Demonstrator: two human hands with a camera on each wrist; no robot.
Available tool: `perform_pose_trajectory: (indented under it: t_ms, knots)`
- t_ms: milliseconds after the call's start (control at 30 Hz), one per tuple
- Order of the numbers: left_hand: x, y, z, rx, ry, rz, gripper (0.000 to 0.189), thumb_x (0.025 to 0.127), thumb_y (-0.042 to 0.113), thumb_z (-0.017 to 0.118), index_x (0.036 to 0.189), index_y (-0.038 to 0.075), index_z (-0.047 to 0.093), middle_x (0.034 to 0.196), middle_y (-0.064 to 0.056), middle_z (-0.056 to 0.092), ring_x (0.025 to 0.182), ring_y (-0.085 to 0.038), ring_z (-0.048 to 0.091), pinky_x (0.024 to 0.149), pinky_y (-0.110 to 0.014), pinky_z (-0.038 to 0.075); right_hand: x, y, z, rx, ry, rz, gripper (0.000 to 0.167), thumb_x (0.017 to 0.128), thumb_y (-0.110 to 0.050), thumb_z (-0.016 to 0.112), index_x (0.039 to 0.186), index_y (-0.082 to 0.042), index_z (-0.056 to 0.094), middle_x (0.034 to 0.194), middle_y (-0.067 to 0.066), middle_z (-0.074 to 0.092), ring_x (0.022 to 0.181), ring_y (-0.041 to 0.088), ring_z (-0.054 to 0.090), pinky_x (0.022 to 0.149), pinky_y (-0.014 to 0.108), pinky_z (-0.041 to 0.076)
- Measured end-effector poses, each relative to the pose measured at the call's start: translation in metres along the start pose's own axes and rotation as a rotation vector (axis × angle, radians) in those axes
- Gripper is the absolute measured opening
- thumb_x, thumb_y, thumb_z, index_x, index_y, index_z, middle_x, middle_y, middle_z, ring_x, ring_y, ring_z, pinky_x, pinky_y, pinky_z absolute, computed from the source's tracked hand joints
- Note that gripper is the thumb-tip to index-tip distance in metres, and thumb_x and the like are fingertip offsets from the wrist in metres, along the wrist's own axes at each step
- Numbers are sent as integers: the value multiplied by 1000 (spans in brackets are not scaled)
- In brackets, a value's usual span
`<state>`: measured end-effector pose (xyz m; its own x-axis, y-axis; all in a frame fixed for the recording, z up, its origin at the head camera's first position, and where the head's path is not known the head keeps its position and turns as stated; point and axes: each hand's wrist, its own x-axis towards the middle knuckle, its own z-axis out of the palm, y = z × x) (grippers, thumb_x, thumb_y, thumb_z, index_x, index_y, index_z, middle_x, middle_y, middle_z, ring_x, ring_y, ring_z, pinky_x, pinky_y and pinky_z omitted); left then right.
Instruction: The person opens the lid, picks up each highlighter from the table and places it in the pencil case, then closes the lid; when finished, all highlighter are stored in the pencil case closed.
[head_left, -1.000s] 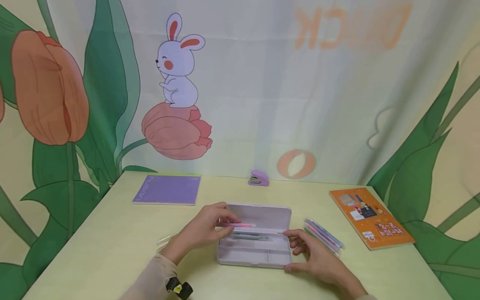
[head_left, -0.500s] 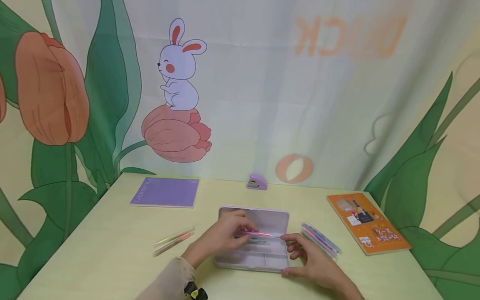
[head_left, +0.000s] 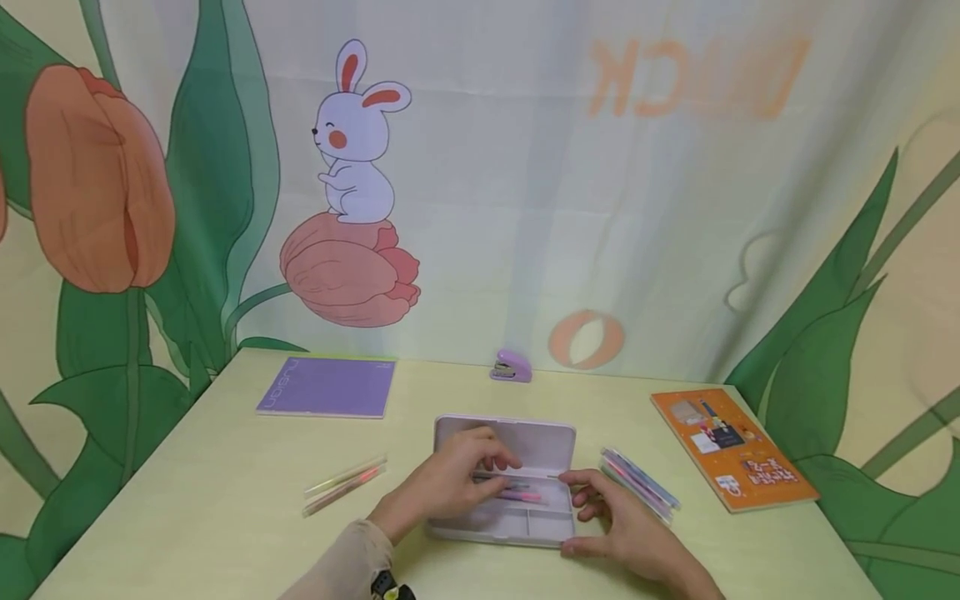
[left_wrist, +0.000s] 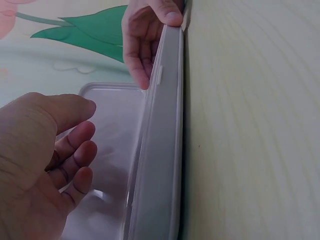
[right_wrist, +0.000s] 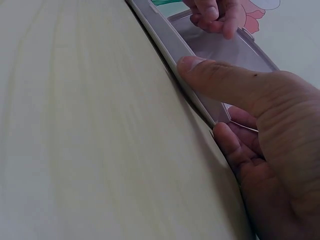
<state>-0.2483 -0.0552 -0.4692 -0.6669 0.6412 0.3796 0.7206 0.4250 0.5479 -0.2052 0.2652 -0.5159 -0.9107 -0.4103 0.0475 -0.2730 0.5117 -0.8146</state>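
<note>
An open pencil case [head_left: 551, 444], pale grey-lilac, lies on the table with its lid tipped back. In its rear compartment are a pink pen [head_left: 522, 497] and a darker pen beside it, partly hidden by fingers. My left hand [head_left: 453, 477] hovers over that compartment; the left wrist view shows its thumb and loosely bent fingers [left_wrist: 80, 152] apart, with nothing between them. At the case's right end, my right hand [head_left: 626, 527] holds it, thumb on the front corner and index finger at the hinge side. The right wrist view shows that thumb [right_wrist: 220, 80] against the front wall.
Two pens [head_left: 345, 485] lie left of the case, and a bundle of several pens [head_left: 640, 483] lies to the right. Farther back are a purple notebook [head_left: 327, 387], a lilac stapler [head_left: 512, 367] and an orange book [head_left: 735, 448]. A printed curtain [head_left: 480, 208] hangs behind the table.
My left hand has carried the pink pen rightward into the case and let go of it in the rear compartment. The right hand has kept its hold on the case's end.
</note>
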Motion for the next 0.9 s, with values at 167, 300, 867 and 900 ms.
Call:
perform_pose_trajectory:
  t_ms: [167,300,867,900]
  knots:
    - [-9,0,-10,-11,23,26,19,98,7,82,117,11,82,106,-2,75,95,-13,68,85,-30,60,2,-1,2,54,-7,-23,88,79,-27,103,153,-13,58,126,10,64,109,22,65,98,25,57]
    - [-16,-4,-19,-32,47,48,20,99,8,80,118,11,82,106,-2,76,94,-16,70,85,-34,62,1,-3,0,70,-8,-11,88,79,-26,104,153,-12,58,125,10,63,110,23,64,98,25,56]
    - [-65,-44,-86,69,177,-185,22,99,8,83,117,22,83,104,12,75,93,-11,66,81,-34,56,-2,4,-1,25,4,-35,87,80,-32,103,153,-13,58,126,9,64,108,18,66,98,23,56]
    - [-69,-47,-90,76,180,-209,22,99,9,83,117,23,83,104,12,75,93,-10,66,82,-33,56,-2,3,-2,26,5,-37,87,80,-32,103,153,-13,58,126,9,64,108,18,66,98,24,56]
